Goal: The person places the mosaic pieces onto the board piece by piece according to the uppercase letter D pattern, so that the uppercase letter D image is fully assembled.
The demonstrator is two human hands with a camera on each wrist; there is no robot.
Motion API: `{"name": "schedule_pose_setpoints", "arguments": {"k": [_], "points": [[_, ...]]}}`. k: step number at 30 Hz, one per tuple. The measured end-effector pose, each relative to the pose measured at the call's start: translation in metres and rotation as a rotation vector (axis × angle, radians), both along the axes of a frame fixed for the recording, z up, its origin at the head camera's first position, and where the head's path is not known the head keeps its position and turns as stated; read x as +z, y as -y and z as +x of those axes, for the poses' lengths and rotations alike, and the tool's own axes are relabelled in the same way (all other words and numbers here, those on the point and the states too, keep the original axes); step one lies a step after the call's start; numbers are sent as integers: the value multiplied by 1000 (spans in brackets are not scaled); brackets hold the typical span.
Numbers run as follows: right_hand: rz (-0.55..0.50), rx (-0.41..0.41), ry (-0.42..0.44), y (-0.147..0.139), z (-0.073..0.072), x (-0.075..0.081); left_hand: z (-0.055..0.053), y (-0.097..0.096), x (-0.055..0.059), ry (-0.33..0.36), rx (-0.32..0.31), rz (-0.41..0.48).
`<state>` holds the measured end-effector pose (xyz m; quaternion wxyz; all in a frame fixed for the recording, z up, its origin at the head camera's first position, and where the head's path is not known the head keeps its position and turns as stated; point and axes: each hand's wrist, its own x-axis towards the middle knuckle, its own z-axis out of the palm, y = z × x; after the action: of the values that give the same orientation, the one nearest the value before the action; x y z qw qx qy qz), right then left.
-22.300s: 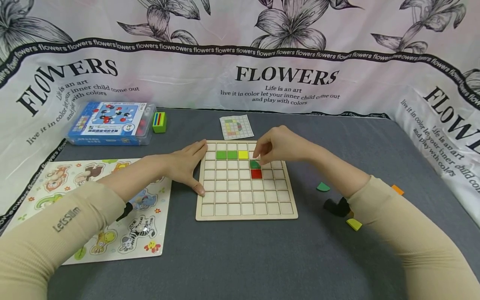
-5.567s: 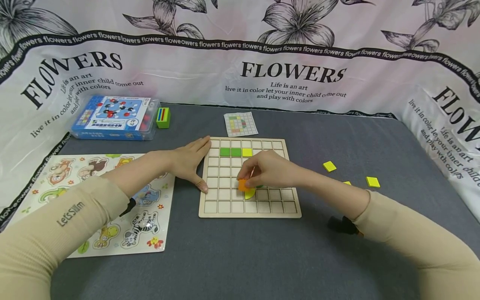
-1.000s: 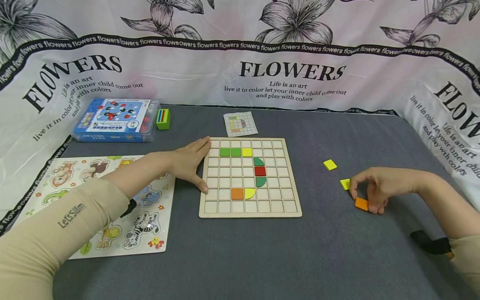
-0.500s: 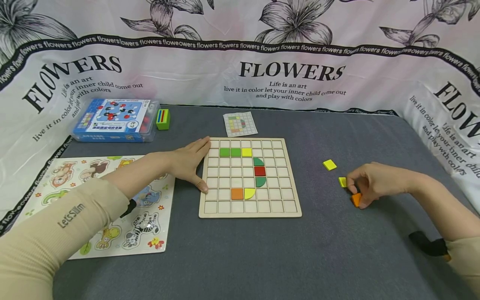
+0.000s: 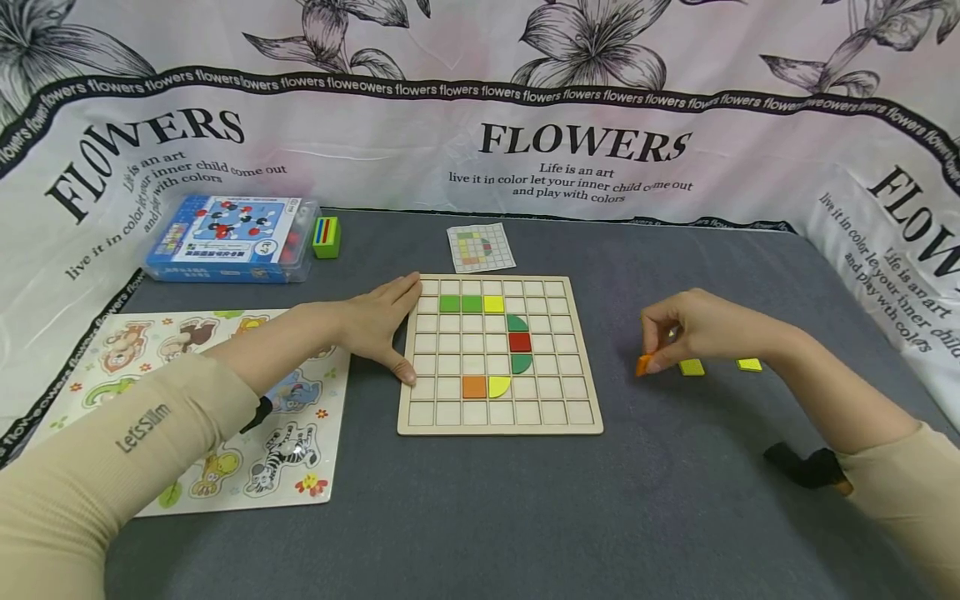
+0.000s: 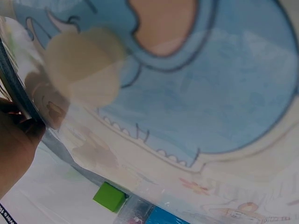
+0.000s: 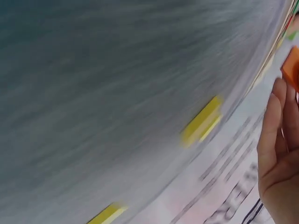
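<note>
My right hand (image 5: 693, 327) pinches an orange tile (image 5: 642, 365) between thumb and fingers, held above the table right of the wooden grid board (image 5: 555, 414). In the right wrist view the orange tile (image 7: 291, 69) shows at the fingertips. My left hand (image 5: 377, 331) rests with fingers straight along the board's left edge. On the board lie two green squares (image 5: 461, 304), a yellow square (image 5: 493, 304), two green quarter-rounds (image 5: 521, 364), a red square (image 5: 519, 342), an orange square (image 5: 474, 387) and a yellow quarter-round (image 5: 498, 387).
Two yellow tiles (image 5: 692, 367) lie beneath my right hand and forearm. A pattern card (image 5: 482, 248) lies behind the board. An animal puzzle board (image 5: 300, 492) sits at left under my left arm. Behind it are a blue box (image 5: 217, 271) and a small green block (image 5: 326, 238).
My right hand has taken up the orange tile from the table and carried it left toward the board, over where a yellow tile lay. The left hand has stayed put.
</note>
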<state>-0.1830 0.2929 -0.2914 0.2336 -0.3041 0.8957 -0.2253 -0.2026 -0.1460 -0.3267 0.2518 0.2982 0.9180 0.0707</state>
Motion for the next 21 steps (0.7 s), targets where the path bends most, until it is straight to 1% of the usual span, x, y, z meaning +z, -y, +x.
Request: {"name": "schedule_pose_setpoints", "arguments": {"k": [5, 7, 9, 12, 14, 17, 21], "points": [[-51, -34, -25, 43, -9, 0, 0, -1, 1, -3, -1, 3], [-78, -27, -25, 62, -11, -1, 1, -1, 1, -4, 1, -2], [-95, 1, -33, 81, -11, -3, 0, -1, 1, -7, 3, -5], [-115, 72, -61, 108, -9, -3, 0, -1, 0, -11, 5, -12], [-131, 109, -65, 124, -7, -2, 0, -2, 0, -14, 2, -7], [-147, 130, -59, 145, -4, -1, -1, -2, -1, -15, 1, -2], [-141, 149, -49, 170, -2, 0, -2, -1, -2, -14, 8, -5]]}}
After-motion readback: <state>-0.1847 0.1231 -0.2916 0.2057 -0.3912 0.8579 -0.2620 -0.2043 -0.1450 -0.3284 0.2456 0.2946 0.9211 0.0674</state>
